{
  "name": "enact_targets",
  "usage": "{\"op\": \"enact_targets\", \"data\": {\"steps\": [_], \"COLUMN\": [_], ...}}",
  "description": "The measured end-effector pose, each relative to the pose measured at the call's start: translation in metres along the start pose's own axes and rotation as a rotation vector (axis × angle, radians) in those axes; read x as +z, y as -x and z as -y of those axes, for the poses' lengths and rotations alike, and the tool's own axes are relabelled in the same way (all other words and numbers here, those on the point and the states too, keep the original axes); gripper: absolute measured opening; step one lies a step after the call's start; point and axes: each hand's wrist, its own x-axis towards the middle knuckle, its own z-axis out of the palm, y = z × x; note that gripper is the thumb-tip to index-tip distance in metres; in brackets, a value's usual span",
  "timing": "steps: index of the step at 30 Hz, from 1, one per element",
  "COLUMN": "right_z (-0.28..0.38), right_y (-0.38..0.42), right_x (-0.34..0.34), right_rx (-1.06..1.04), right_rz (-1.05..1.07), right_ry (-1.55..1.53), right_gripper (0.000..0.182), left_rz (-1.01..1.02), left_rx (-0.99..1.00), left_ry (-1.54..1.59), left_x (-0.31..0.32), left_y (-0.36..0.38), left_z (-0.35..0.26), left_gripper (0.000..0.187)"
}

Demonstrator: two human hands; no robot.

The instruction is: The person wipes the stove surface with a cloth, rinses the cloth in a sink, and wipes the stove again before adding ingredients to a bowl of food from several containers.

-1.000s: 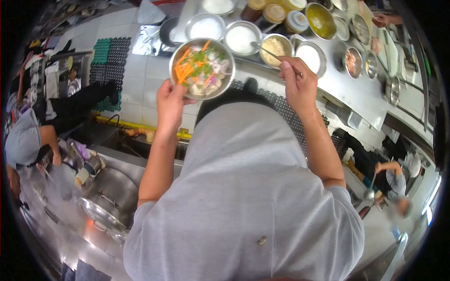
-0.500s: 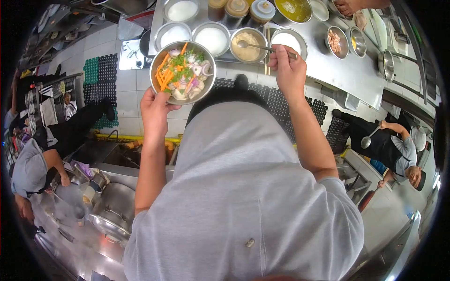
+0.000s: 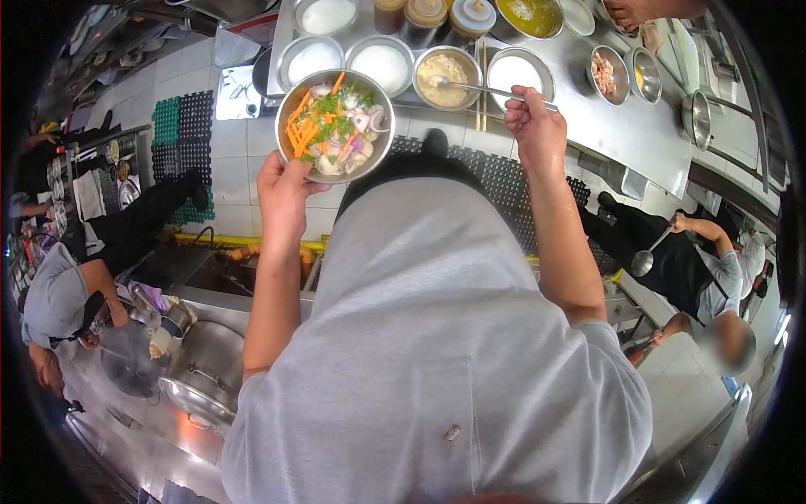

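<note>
My left hand [image 3: 285, 197] grips the rim of a steel bowl [image 3: 388, 139], thumb on the near edge. The bowl is tilted toward me and contains carrot strips [image 3: 302, 130], sliced red onion [image 3: 378, 118], chopped green herbs [image 3: 340, 126] and pale chunks [image 3: 348, 160]. My right hand [image 3: 539, 139] has its fingers curled around the handle of a metal spoon [image 3: 495, 90]. The spoon's head rests in a pale, thick paste [image 3: 445, 67] inside another steel bowl [image 3: 417, 84] on the counter.
Bowls of white powder [image 3: 378, 67], chopsticks [image 3: 481, 97], lidded jars [image 3: 426, 13], a bowl of yellow liquid [image 3: 531, 17] and a bowl of pinkish pieces [image 3: 603, 74] stand on the steel counter [image 3: 621, 134]. One co-worker [image 3: 59, 290] is at left; another [image 3: 714, 269] holds a ladle [image 3: 642, 262].
My right hand has shifted right and slightly down along with the spoon handle, more of which shows. The left hand and its bowl moved slightly right. The right co-worker's ladle has moved left.
</note>
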Motion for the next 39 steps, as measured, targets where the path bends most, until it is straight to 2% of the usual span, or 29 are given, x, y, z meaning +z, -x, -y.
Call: {"op": "enact_targets", "data": {"steps": [6,10,12,13,14,16,17,20,21,25,29,34,35,37,38,39], "right_z": [0.021,0.048,0.053,0.05,0.046,0.041,0.045,0.043,0.042,0.048,0.028,0.007,0.002,0.0,0.014,0.028], "right_y": [0.022,0.067,0.096,0.106,0.106,0.097,0.105,0.097,0.098,0.094,0.063,0.021,0.015,0.018,0.023,0.032], "right_x": [0.007,0.047,0.071,0.076,0.075,0.062,0.056,0.03,0.025,0.051,0.098,0.148,0.147,0.125,0.113,0.095], "right_rx": [-0.044,-0.144,-0.305,-0.46,-0.464,-1.077,-0.868,-0.78,-0.713,-0.714,-0.834,-0.716,-0.724,-0.891,-0.899,-0.82], "right_rz": [-0.001,0.087,0.204,0.268,0.268,0.205,0.193,0.215,0.198,0.211,0.364,0.454,0.432,0.516,0.504,0.514], "right_ry": [-0.014,0.017,0.228,0.405,0.406,0.891,0.908,1.012,0.964,0.816,0.93,1.15,1.149,1.028,1.03,1.068], "right_gripper": [0.032,0.034,0.034,0.027,0.027,0.017,0.014,0.014,0.015,0.017,0.023,0.027,0.027,0.03,0.03,0.03], "left_rz": [0.003,0.046,0.066,0.066,0.067,0.087,0.089,0.093,0.075,0.068,0.087,0.1,0.102,0.119,0.117,0.13], "left_rx": [0.004,0.02,0.013,0.015,0.018,0.023,0.025,0.024,0.04,0.058,0.1,0.16,0.174,0.204,0.216,0.247], "left_ry": [-0.016,-0.02,-0.014,-0.027,-0.024,-0.028,-0.026,-0.015,-0.007,0.022,0.01,0.037,0.029,0.048,0.064,0.07], "left_x": [0.003,0.002,-0.002,-0.004,-0.006,-0.005,-0.007,-0.009,-0.009,-0.01,-0.011,-0.014,-0.008,0.001,0.004,0.008], "left_y": [0.0,-0.002,-0.004,-0.004,-0.004,-0.006,-0.007,-0.008,-0.008,-0.011,-0.007,-0.002,0.004,0.032,0.039,0.045], "left_z": [-0.005,-0.008,-0.007,-0.008,-0.009,-0.012,-0.012,-0.014,-0.017,-0.025,-0.038,-0.055,-0.063,-0.065,-0.068,-0.071], "left_gripper": [0.023,0.021,0.021,0.02,0.02,0.02,0.02,0.02,0.021,0.018,0.018,0.022,0.023,0.025,0.027,0.032]}}
